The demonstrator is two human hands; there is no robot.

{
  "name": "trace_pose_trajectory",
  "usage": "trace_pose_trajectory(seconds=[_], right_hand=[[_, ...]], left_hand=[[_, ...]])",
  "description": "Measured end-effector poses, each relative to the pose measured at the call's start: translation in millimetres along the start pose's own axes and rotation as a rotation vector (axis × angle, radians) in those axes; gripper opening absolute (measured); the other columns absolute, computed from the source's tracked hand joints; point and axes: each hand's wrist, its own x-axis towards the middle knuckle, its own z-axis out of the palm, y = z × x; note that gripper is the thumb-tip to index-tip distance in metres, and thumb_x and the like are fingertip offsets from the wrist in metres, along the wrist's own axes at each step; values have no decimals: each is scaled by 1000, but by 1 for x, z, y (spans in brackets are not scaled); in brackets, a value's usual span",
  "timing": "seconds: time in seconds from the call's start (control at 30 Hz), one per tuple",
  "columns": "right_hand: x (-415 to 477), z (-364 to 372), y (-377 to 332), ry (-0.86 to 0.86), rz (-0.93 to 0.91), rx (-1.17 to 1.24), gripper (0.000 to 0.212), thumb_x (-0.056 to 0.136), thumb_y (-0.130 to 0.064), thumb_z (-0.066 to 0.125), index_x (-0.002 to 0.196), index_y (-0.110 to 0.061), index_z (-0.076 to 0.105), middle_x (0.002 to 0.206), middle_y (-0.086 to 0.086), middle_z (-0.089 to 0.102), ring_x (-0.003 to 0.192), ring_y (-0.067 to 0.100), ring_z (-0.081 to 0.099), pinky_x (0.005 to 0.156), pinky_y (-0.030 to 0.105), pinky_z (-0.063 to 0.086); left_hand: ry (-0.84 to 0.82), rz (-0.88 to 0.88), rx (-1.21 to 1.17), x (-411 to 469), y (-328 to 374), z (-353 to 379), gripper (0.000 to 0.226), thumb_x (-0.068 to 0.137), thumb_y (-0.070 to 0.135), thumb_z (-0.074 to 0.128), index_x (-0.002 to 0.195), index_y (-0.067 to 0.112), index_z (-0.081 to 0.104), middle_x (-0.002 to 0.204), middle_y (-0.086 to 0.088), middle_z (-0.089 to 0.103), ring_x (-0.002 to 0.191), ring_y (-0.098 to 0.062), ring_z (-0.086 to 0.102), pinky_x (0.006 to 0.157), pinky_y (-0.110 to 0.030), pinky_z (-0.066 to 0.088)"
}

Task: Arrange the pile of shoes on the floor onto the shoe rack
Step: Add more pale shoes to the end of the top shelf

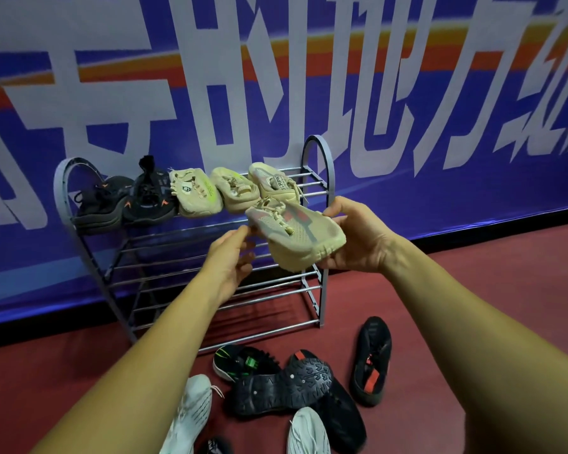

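Observation:
I hold a beige sneaker (297, 235) in the air in front of the grey metal shoe rack (322, 165). My right hand (358, 237) grips its sole and far end from the right. My left hand (230, 257) pinches its other end from the left. On the rack's top shelf stand two black shoes (125, 201) at the left and three beige shoes (223, 191) to their right. The lower shelves hold nothing. On the floor below lies a pile of black shoes (286, 381) and two white shoes (191, 411).
The rack stands against a blue banner wall (440, 93) with large white characters. The floor (489, 290) is dark red. One black shoe with red marks (373, 358) lies apart at the right of the pile. A black shoe with green marks (240, 362) lies by the rack's foot.

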Motion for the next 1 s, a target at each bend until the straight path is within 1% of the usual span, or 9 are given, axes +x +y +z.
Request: trace_pose_trajectory(seconds=[0.17, 0.27, 0.4, 0.5, 0.57, 0.67, 0.8, 0.9, 1.0], right_hand=[[0, 2, 0, 20, -134, 138, 28, 69, -28, 59, 88, -7, 62, 87, 7, 50, 70, 18, 47, 64, 27, 38], [3, 3, 2, 28, -180, 171, 32, 70, -28, 58, 92, -5, 62, 92, 10, 50, 71, 19, 47, 65, 29, 37], [5, 1, -1, 20, -219, 123, 51, 65, -32, 63, 107, -6, 53, 109, 15, 40, 77, 22, 46, 67, 31, 41], [7, -2, -3, 72, -230, 59, 46, 72, -35, 61, 108, -6, 55, 98, 13, 46, 72, 19, 45, 65, 29, 39], [10, -7, -2, 132, -252, 61, 46, 75, -37, 65, 109, -8, 57, 90, 10, 45, 66, 16, 40, 61, 27, 35], [16, -15, 0, 239, -296, 89, 48, 76, -38, 75, 114, -10, 63, 97, 12, 40, 63, 13, 33, 54, 24, 31], [19, -22, 4, 349, -306, 80, 50, 88, -39, 71, 126, -8, 67, 86, 5, 62, 53, 8, 25, 56, 23, 25], [18, -26, 2, 390, -315, 65, 48, 91, -41, 68, 125, -8, 66, 74, 2, 63, 50, 8, 27, 54, 21, 26], [18, -31, 0, 382, -324, 103, 49, 87, -35, 71, 127, -7, 64, 81, 6, 60, 55, 9, 34, 54, 22, 29]], left_hand=[[-185, 26, 113, -9, 5, 12, 20, 97, 33, 56, 110, 21, 66, 93, -2, 71, 59, -9, 54, 58, -27, 31], [-244, 26, -57, -18, 10, 22, 15, 97, 29, 54, 100, 21, 66, 89, -4, 69, 55, -7, 53, 51, -23, 28], [-331, 58, -82, -21, 13, 27, 20, 95, 37, 55, 104, 24, 66, 77, 0, 65, 55, -7, 49, 56, -24, 32], [-387, 59, -45, -20, 17, 33, 25, 94, 37, 56, 111, 22, 65, 79, 1, 63, 59, -9, 46, 63, -27, 35], [-389, 58, -27, -18, 18, 37, 23, 93, 31, 58, 113, 22, 63, 85, 1, 67, 62, -7, 58, 63, -26, 37], [-364, 102, -24, -11, 18, 43, 20, 91, 18, 62, 111, 23, 63, 96, -3, 68, 71, -10, 62, 59, -25, 36], [-324, 146, -27, -2, 19, 47, 38, 90, 13, 65, 126, 24, 63, 97, 0, 71, 72, -9, 62, 58, -24, 35], [-299, 162, 13, 3, 19, 57, 46, 90, 11, 65, 134, 22, 57, 94, 3, 72, 69, -6, 63, 64, -26, 39], [-202, 187, -7, 14, 20, 65, 49, 87, 11, 70, 132, 21, 52, 98, 1, 73, 73, -6, 67, 69, -28, 42]])
